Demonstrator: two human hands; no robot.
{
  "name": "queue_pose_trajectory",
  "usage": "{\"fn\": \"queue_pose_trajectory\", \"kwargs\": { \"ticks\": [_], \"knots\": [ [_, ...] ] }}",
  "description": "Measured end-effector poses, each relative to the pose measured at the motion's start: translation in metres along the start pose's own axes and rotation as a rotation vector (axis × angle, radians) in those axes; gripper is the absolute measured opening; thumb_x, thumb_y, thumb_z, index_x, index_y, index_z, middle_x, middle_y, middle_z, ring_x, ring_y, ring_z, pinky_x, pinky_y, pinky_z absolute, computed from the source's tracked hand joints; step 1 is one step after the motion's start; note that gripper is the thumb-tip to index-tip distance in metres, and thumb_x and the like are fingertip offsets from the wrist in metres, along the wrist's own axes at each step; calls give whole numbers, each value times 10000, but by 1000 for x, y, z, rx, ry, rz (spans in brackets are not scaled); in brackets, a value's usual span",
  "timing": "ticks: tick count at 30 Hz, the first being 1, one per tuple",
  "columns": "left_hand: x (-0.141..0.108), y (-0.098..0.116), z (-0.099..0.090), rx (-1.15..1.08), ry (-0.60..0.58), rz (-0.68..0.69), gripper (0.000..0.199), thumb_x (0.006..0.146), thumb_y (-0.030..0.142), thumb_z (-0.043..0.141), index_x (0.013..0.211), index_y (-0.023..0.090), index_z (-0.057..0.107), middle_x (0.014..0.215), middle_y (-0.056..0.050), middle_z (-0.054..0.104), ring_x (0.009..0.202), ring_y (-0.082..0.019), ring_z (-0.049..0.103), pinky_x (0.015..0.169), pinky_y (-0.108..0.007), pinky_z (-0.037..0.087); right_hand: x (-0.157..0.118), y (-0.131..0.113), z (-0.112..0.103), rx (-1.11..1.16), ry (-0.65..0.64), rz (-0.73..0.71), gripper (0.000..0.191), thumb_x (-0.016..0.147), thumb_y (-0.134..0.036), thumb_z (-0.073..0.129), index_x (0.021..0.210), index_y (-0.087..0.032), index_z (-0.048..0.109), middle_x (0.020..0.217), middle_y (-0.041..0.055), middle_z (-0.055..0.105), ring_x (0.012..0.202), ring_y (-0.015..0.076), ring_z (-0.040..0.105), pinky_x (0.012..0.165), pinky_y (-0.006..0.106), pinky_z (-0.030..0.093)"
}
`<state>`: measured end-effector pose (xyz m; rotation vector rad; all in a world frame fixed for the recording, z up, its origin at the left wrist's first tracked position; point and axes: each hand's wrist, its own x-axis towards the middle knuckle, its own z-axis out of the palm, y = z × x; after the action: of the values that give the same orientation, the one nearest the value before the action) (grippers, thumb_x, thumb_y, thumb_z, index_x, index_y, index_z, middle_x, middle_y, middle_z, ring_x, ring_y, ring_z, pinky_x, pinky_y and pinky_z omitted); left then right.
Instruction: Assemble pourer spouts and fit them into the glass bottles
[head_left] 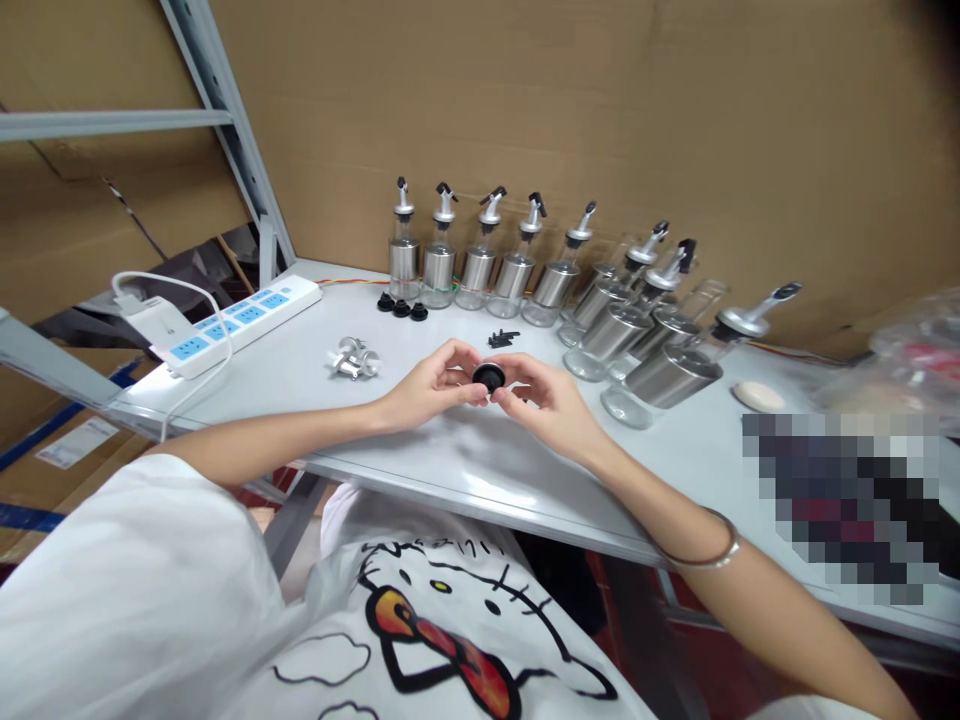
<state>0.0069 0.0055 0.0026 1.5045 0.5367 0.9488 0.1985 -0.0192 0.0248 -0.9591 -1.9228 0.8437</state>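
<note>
Both my left hand [437, 385] and my right hand [545, 397] grip a pourer spout [489, 377] between fingertips and thumbs, above the table's front half. Its round black underside with a thin silvery rim faces me; its other side is hidden. Beyond my hands lies a small pile of black flip caps [503, 339]. Several silver pourer tops [352, 360] are heaped to the left. Behind them sit three black rubber stoppers [401, 308]. A row of glass oil bottles with steel sleeves [516, 276] stands along the back, several fitted with pourers.
A white power strip [251, 318] with a plugged-in charger [161, 325] and cable lies on the left of the grey table [480, 470]. Cardboard [600, 100] walls the back. At right are a pale oval object [759, 396], plastic bags [919, 360] and a blurred-out patch.
</note>
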Motion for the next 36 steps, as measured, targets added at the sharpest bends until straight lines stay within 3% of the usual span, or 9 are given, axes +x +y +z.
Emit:
{"fn": "queue_pose_trajectory", "kwargs": {
  "ticks": [5, 13, 18, 23, 36],
  "knots": [
    [-1, -1, -1, 33, -26, 8, 364, 782, 382, 709, 960, 194, 454, 927, -2, 560, 823, -117, 644, 761, -261, 517, -1, -2, 0, -62, -21, 18, 269, 792, -277, 559, 1039, -175, 588, 800, 30, 676, 698, 151, 639, 635, 284, 531],
    [-3, 7, 3, 163, -36, -43, 362, 738, 297, 696, 916, 205, 394, 845, 23, 558, 694, -102, 630, 677, -243, 497, -4, -3, 0, -88, -103, 83, 300, 791, -291, 513, 1055, -160, 571, 703, 15, 662, 615, 151, 642, 657, 297, 518],
    [-6, 9, 7, 295, -41, -53, 344, 658, 217, 640, 873, 208, 371, 758, 59, 499, 575, -61, 529, 543, -181, 417, -5, -3, 7, -184, -142, 43, 212, 714, -229, 510, 919, -185, 543, 691, -9, 639, 564, 108, 539, 593, 239, 464],
    [-11, 5, 13, 382, -7, -50, 333, 620, 219, 592, 838, 213, 340, 712, 80, 430, 530, -39, 427, 501, -163, 365, -6, -5, 12, -273, -143, 1, 125, 676, -226, 508, 794, -194, 483, 694, -17, 614, 522, 83, 447, 536, 210, 400],
    [-14, 4, 11, 464, 11, 22, 285, 625, 214, 548, 751, 217, 293, 630, 97, 370, 493, -41, 363, 482, -174, 312, -7, -10, 13, -260, -140, -3, 88, 688, -217, 501, 768, -202, 469, 653, -29, 602, 543, 93, 505, 578, 218, 451]
  ]
}}
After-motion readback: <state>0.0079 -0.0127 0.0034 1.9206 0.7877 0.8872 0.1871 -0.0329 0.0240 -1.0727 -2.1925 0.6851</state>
